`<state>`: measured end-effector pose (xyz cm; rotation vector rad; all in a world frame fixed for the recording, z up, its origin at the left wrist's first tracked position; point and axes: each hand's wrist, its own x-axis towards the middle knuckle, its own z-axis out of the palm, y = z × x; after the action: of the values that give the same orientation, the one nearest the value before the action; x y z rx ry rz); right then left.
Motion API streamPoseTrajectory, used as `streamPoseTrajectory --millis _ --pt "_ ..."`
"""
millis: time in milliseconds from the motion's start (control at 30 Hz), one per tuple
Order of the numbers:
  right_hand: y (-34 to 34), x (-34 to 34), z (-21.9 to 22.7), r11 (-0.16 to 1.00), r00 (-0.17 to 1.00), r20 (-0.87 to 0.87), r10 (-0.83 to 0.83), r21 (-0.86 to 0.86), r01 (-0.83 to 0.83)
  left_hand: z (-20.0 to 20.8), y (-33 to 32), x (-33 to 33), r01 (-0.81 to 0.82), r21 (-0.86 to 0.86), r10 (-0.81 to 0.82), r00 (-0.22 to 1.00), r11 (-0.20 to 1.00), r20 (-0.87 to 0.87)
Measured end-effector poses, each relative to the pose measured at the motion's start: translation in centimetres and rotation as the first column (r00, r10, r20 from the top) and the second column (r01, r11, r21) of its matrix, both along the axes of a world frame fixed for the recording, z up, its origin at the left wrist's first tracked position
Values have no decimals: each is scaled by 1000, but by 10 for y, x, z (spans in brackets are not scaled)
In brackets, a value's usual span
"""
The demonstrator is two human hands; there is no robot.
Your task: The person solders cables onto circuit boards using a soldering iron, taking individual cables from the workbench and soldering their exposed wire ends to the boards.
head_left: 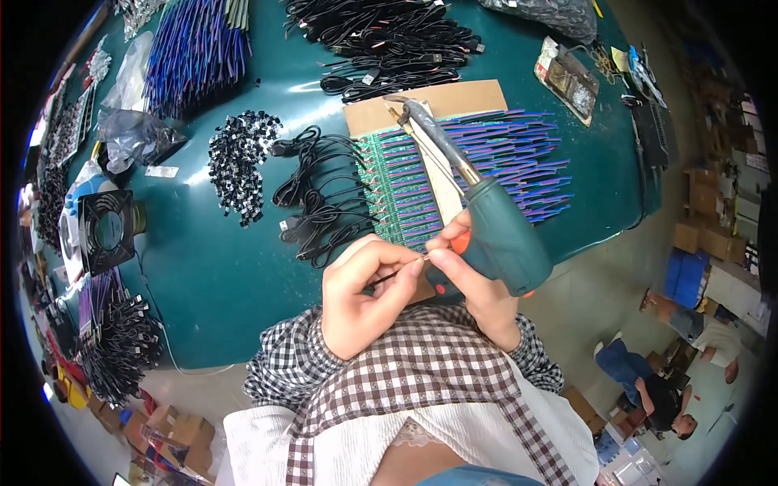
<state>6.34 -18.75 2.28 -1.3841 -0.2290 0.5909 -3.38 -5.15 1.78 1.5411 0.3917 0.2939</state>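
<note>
My left hand (365, 292) is closed in a pinch on a thin black cable (383, 280), which runs out from under its fingers. Right beside it, my right hand (478, 287) pinches the cable's small bare end at the left fingertips. A dark green soldering gun (506, 235) with an orange trigger lies across the right hand, its long tip pointing away from me. Whether the right fingers also grip this gun is hidden. Beyond the hands are rows of green circuit boards (385, 190) with blue and pink wires (510, 154), and black cables (312, 194) at their left side.
A heap of small black-and-white parts (241, 162) lies left of the cables. Farther off are blue wire bundles (198, 57) and black cable bundles (389, 40). A small fan (108, 231) stands at the left edge, a metal tray (571, 81) at the far right. People (648, 393) are behind, right.
</note>
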Motion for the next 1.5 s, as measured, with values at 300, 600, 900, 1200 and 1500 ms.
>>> streamPoseTrajectory --millis 300,600,900,1200,1500 --pt "-3 -3 -3 996 997 -53 61 -63 -64 -2 -2 0 -90 24 89 996 996 6" --pt "-16 -2 8 994 997 -68 30 -103 -37 -6 33 2 -116 164 145 973 980 -179" --pt "-72 -16 11 997 995 -102 -9 -74 1 11 49 12 228 398 -62 920 889 -387" --pt "-81 -25 7 988 994 -104 -21 -155 5 -16 43 23 200 446 -71 955 872 -289" --pt "-100 -33 2 983 994 -110 15 -182 -35 -20 42 27 209 454 -75 952 866 -295"
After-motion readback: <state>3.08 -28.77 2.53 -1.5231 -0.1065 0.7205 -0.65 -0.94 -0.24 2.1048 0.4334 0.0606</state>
